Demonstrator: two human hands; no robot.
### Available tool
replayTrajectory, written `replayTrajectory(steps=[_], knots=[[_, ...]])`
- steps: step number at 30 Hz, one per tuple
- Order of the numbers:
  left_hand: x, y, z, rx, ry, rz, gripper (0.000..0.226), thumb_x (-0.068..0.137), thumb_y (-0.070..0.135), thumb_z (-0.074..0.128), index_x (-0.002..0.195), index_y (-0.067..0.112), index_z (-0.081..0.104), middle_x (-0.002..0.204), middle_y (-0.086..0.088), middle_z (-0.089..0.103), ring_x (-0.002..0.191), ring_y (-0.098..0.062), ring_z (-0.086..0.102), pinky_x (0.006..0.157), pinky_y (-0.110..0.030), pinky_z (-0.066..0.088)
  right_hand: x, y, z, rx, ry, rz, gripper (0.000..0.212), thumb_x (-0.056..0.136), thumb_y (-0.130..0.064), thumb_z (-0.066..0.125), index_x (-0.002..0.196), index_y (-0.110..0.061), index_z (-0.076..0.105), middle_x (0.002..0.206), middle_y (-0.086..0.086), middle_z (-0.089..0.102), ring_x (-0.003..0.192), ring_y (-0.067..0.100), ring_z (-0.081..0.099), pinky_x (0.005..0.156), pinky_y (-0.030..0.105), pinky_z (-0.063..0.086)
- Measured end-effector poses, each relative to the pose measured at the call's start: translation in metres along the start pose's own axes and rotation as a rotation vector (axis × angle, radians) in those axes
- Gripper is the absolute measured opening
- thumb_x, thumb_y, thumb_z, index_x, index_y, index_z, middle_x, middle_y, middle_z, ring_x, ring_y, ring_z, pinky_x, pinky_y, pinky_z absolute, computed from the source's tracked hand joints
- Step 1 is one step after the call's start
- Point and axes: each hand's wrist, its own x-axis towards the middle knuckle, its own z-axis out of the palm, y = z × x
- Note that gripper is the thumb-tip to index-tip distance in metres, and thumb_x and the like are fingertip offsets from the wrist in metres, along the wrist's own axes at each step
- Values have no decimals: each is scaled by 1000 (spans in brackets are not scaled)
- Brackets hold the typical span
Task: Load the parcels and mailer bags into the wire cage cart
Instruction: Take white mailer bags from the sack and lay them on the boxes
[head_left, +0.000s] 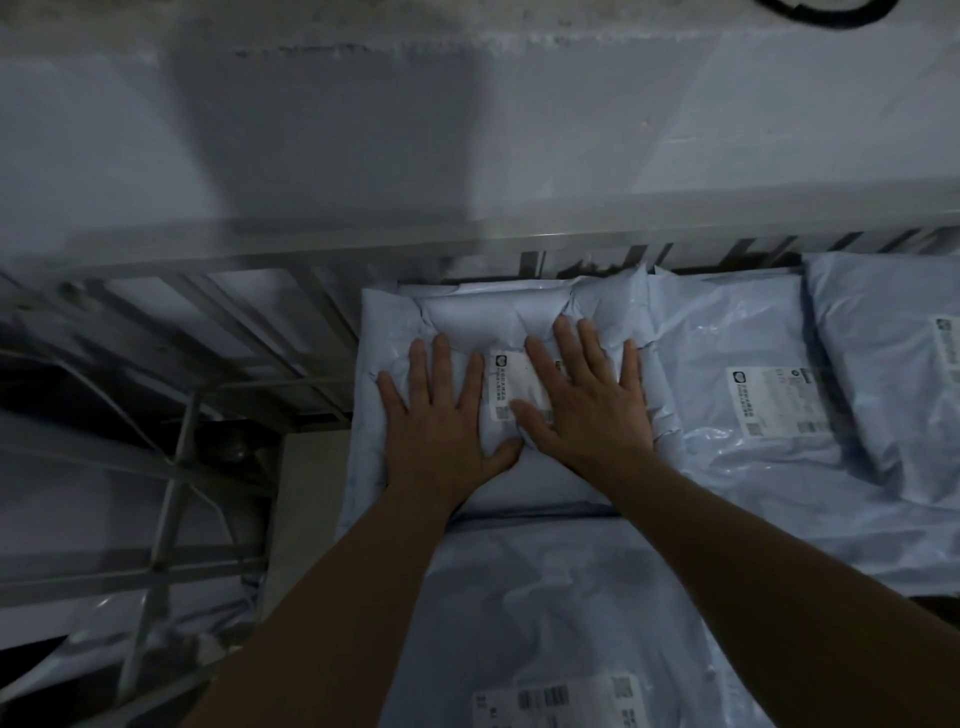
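Note:
A pale blue mailer bag (488, 317) with a white label lies on top of the pile inside the wire cage cart (291, 332), against the cart's far bars. My left hand (441, 415) presses flat on its left half, fingers spread and straight. My right hand (587, 400) presses flat on its right half, partly covering the label. Another labelled mailer bag (753, 364) lies to the right, and a third (550, 613) lies nearest me under my forearms.
A further pale bag (893, 374) sits at the far right of the pile. The cart's metal side bars (171, 499) run down the left, with dark gaps and more plastic bags behind them. A pale wall (467, 130) rises beyond the cart.

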Motion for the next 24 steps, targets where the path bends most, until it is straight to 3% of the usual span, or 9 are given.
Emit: replayTrajectory(steps=[10, 17, 24], knots=[[2, 2, 1, -51, -36, -35, 99, 79, 83, 38, 156, 20, 32, 161, -24, 19, 149, -46, 15, 110, -73, 15, 2, -1, 1, 4, -25, 9, 80, 92, -73, 20, 159, -31, 19, 168, 5, 6, 154, 28, 3, 120, 62, 6], [6, 5, 0, -22, -70, -40, 98, 81, 84, 37, 155, 20, 34, 160, -24, 25, 146, -46, 23, 109, -72, 17, 4, -1, 5, 7, 11, 5, 75, 92, -71, 31, 155, -31, 34, 164, 7, 22, 152, 30, 17, 116, 66, 15], [4, 4, 0, -20, -73, -32, 97, 83, 83, 33, 156, 19, 31, 161, -23, 20, 149, -44, 17, 112, -71, 12, 5, -3, 6, -20, -3, 11, 74, 93, -71, 28, 156, -31, 30, 166, 8, 18, 153, 30, 13, 117, 66, 11]])
